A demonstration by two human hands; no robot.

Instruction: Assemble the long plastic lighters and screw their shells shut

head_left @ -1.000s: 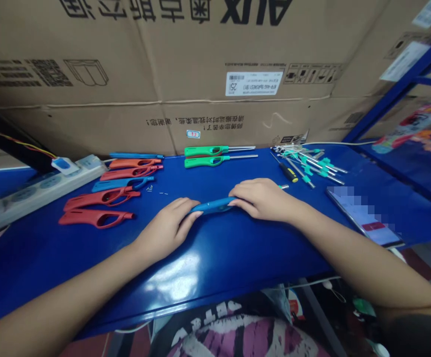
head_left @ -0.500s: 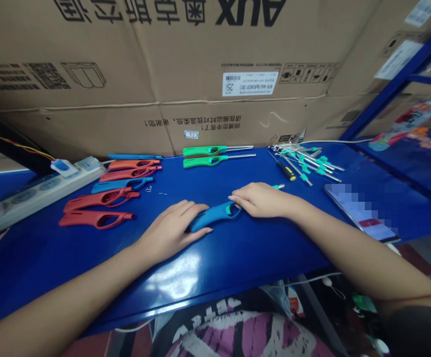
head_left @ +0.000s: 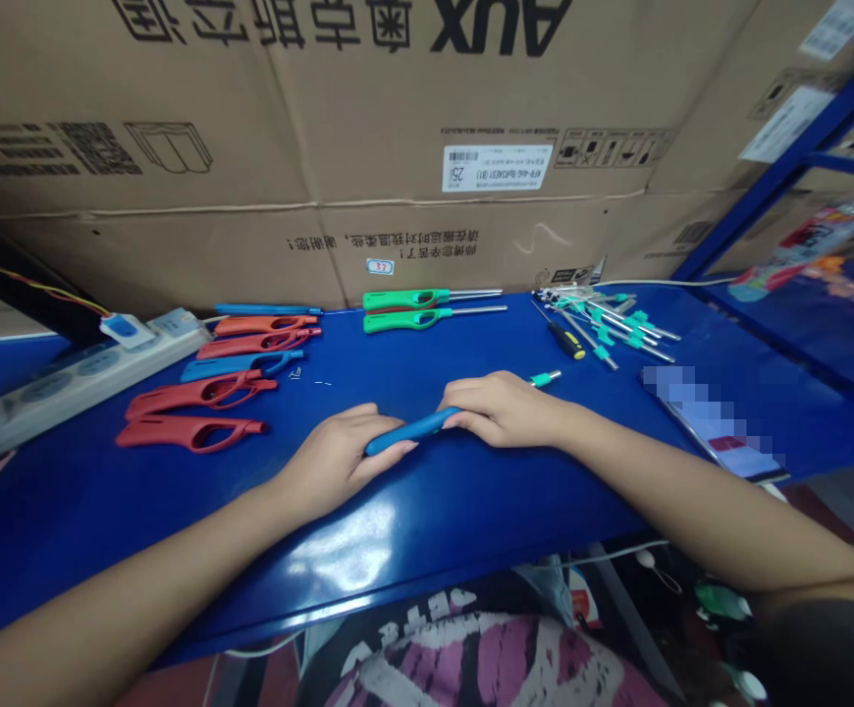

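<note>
Between my hands is a blue lighter body (head_left: 406, 432), turned so that its narrow edge faces up. My left hand (head_left: 339, 450) grips its rear end, with the thumb along the near side. Around its front end my right hand (head_left: 497, 407) is closed, hiding the trigger opening. Just beyond my right hand, a metal tube with a green trigger piece (head_left: 543, 379) sticks out; whether it touches the hand or the lighter I cannot tell. Two green lighters with metal tubes (head_left: 404, 319) lie farther back on the blue table (head_left: 265, 550).
Several red, orange and blue lighter bodies (head_left: 191, 434) lie at left beside a power strip (head_left: 88, 378). At right are a heap of metal tubes with green triggers (head_left: 629, 329), a screwdriver (head_left: 568, 340) and a phone (head_left: 721, 432). A large cardboard box (head_left: 368, 118) stands behind.
The blue lighter body has been rolled from its broad side to its narrow edge. My right hand has shifted slightly left and nearer, uncovering more of the green trigger piece behind it.
</note>
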